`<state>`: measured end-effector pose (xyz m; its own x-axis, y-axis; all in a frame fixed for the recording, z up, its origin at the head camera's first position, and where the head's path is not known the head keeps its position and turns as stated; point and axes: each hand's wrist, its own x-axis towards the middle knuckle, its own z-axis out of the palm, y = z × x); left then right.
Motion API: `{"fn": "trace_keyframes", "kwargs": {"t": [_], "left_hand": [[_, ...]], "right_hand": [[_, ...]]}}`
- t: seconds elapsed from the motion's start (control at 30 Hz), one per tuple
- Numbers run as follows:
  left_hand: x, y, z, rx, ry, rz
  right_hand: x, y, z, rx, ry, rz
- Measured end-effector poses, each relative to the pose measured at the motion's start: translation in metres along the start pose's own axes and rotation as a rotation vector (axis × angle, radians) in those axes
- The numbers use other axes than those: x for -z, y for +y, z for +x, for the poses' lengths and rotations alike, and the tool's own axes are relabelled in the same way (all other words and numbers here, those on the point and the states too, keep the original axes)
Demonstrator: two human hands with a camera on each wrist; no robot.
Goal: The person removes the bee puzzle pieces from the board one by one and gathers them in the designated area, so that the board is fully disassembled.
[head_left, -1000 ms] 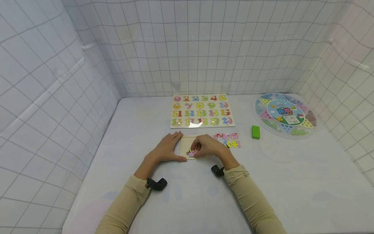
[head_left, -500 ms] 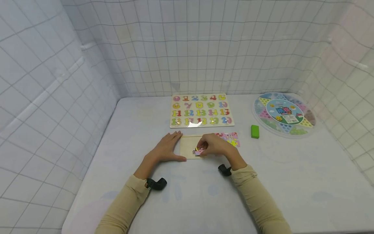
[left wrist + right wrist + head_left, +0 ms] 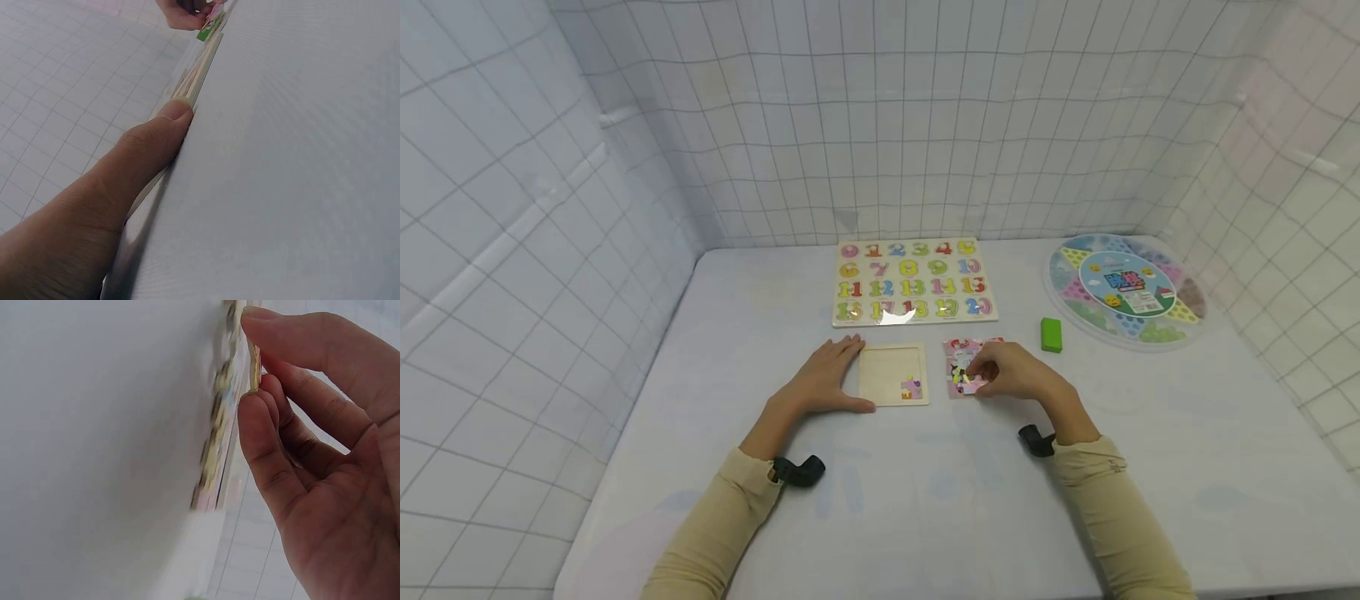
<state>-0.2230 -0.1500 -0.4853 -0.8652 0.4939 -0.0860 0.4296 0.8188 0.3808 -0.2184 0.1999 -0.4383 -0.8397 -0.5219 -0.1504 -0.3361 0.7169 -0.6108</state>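
A square wooden puzzle tray (image 3: 880, 367) lies flat in front of me. My left hand (image 3: 823, 379) lies along its left side with fingers extended, the thumb (image 3: 172, 119) touching the front edge. In the tray's front right corner sits a small patch of pink and purple puzzle (image 3: 912, 388). Just right of the tray, a group of colourful puzzle pieces (image 3: 955, 358) lies on the table, partly hidden by my right hand (image 3: 1018, 372). Thumb and fingertips of that hand pinch a thin puzzle piece (image 3: 254, 367) above the group's front right part.
Behind the tray lies a number puzzle board (image 3: 913, 283). A green block (image 3: 1051, 335) stands to the right of the pieces, and a round Chinese checkers board (image 3: 1126, 287) lies at the back right. Grid-patterned cloth walls (image 3: 865, 125) enclose the table's back and sides.
My right hand has moved right from the tray to the loose pieces, where it pinches a piece. A piece it held over the tray now lies in the front right corner. My left hand stays.
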Motion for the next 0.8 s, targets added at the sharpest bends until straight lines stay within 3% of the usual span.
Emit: {"fn": "trace_keyframes", "kwargs": {"t": [0.27, 0.8], "left_hand": [[0.002, 0.001, -0.001, 0.006, 0.002, -0.004], [0.001, 0.003, 0.001, 0.007, -0.001, -0.008]], "right_hand": [[0.006, 0.015, -0.012, -0.043, 0.002, 0.021], [0.005, 0.013, -0.011, -0.055, -0.043, 0.026]]}}
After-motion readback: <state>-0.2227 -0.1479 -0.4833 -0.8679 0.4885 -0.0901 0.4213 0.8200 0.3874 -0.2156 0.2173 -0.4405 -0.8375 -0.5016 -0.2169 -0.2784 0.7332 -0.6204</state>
